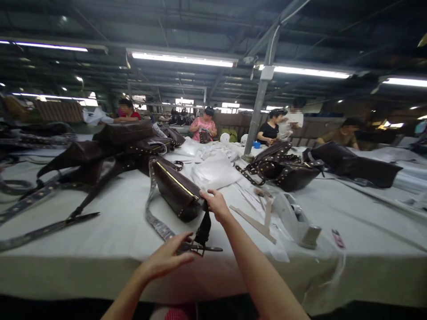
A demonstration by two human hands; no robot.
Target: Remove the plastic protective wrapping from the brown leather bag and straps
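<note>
A dark brown leather bag (175, 191) with a yellow-toothed zipper along its top lies on the white-covered table before me. My right hand (216, 205) pinches the bag's near end by the zipper pull, where the strap joins. From that end a short black strap (203, 229) hangs to a metal buckle (197, 250). My left hand (168, 257) is beside the buckle, thumb and fingers spread apart around its left side. A studded strap (156, 224), apparently wrapped in clear film, curves along the bag's left side and runs through the buckle area, its dark tip pointing right.
Piled leather bags (123, 138) fill the left; more studded bags (287, 171) lie right. Clear plastic bags (216, 171) are behind my bag. A tape dispenser (296, 220), cardboard strips (256, 222) and a small pink-black tool (338, 238) lie right. A metal post (258, 109) rises beyond; several people work behind.
</note>
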